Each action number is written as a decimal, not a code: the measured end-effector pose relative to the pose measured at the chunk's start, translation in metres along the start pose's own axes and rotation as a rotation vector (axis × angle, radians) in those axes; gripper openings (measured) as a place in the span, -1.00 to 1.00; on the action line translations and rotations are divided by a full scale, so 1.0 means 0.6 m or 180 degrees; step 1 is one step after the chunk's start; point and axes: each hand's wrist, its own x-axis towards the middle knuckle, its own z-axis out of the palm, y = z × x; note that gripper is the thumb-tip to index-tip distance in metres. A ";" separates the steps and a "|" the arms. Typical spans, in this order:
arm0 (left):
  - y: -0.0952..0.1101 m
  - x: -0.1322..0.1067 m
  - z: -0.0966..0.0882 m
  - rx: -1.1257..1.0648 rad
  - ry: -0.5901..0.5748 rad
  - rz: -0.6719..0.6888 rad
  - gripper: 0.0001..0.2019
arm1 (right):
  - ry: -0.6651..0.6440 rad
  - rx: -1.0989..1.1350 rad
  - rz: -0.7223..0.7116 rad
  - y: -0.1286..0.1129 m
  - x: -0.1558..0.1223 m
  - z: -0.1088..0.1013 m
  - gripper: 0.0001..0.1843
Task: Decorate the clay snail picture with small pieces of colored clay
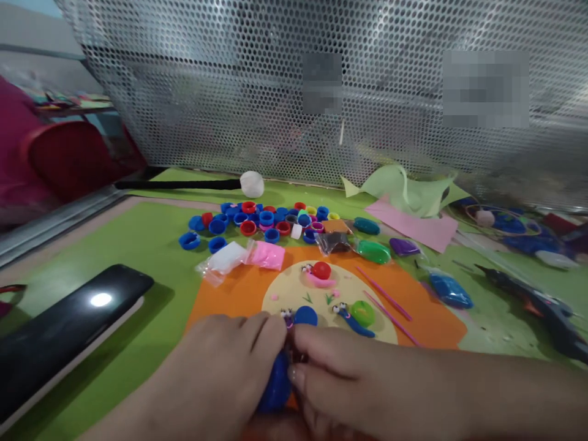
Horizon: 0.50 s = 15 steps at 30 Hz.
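Note:
Close in front of me, my left hand (225,361) is closed over a shiny blue lump (276,386), whose exact kind is partly hidden by the fingers. My right hand (340,373) pinches at the lump's right side; what lies between its fingertips cannot be made out. Just beyond my hands is an orange sheet (215,300) with a cream round (285,285) on it. The round carries clay snails with bottle-cap shells: a pink one with a red cap (322,270), a blue one with a green cap (362,313), and one by a blue cap (305,316), partly covered.
Many bottle caps (248,228) lie behind the sheet, beside clay packets (374,251). Two pink sticks (390,300) rest at right, with a glue gun (537,306) farther over. A phone (68,331) lies at left. A perforated metal panel (229,92) stands behind.

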 end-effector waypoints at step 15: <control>0.008 -0.008 0.004 0.0071 0.0237 0.0114 -0.91 | -0.0100 -0.0082 0.0334 -0.009 0.025 -0.003 -0.89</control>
